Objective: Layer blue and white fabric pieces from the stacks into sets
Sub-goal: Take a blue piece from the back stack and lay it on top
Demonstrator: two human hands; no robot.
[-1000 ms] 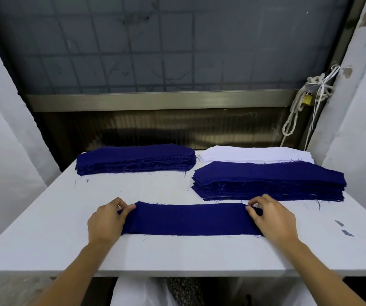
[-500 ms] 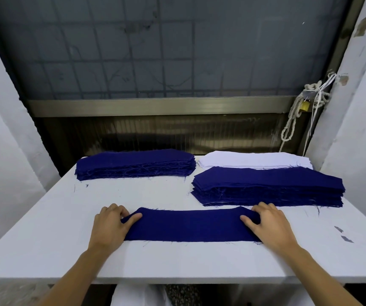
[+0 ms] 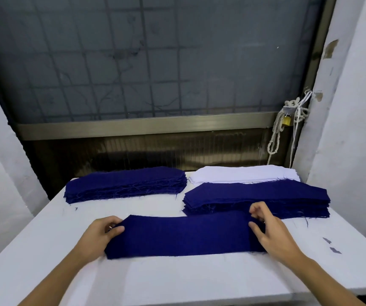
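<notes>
A single dark blue fabric piece (image 3: 184,235) lies flat across the white table (image 3: 177,281) in front of me. My left hand (image 3: 98,237) pinches its left end, thumb on top. My right hand (image 3: 272,233) hovers over its right end, thumb touching the cloth and fingers lifted and loosely curled. Behind lie a blue stack (image 3: 124,184) at the left, a second blue stack (image 3: 266,195) at the right, and a white stack (image 3: 244,175) behind that one.
Two small blue scraps (image 3: 332,246) lie on the table at the right. White walls close in on both sides. A window grille and a knotted rope (image 3: 277,133) stand behind the table's far edge.
My right hand's fingers have lifted off the piece's right end and curled. My left hand stays at the left end. The camera has moved closer.
</notes>
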